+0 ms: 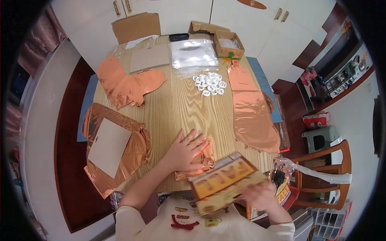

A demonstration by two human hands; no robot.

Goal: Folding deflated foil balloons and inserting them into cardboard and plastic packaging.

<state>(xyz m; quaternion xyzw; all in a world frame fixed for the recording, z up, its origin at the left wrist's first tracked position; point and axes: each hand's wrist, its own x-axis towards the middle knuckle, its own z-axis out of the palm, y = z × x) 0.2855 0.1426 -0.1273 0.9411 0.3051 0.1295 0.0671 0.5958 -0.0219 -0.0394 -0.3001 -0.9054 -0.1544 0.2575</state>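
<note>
My left hand (185, 149) lies flat, fingers spread, on a folded rose-gold foil piece (204, 162) at the near edge of the wooden table (181, 104). My right hand (262, 196) grips the right end of a brown and yellow printed cardboard packet (223, 180), held tilted just above the table edge and blurred by motion. The packet overlaps the foil piece's near corner.
More rose-gold foil shapes lie at the left (124, 82), the near left under a beige card (108, 146), and the right (251, 112). White rings (209, 83), clear plastic bags (193, 54) and a small open carton (228, 44) sit at the far side. A wooden chair (325, 168) stands at the right.
</note>
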